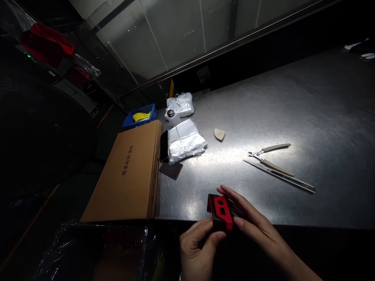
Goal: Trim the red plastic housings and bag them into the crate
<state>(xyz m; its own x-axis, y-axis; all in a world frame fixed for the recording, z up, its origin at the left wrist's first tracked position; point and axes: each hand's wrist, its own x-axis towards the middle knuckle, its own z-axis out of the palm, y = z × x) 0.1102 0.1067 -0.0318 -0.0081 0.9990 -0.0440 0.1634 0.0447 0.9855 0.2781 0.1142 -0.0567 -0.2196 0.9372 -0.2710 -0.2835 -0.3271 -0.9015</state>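
Note:
Over the front edge of the metal table I have a red and black plastic housing (222,212), a small box-like part with a round hole and a squarish hole in its red face. My left hand (199,246) pinches its lower left end between thumb and fingers. On the other side, my right hand (253,220) has its thumb against the lower right edge and its longer fingers reaching round the far side. The fingertips behind the housing are partly hidden.
Flush cutters (275,168) and a slim white-edged knife (281,177) lie on the metal table (331,117). A cream wedge (219,134), plastic bags (186,142), a bottle (173,118) and a dark card (171,170) sit near stacked cardboard (125,171). A blue bin (125,123) stands behind.

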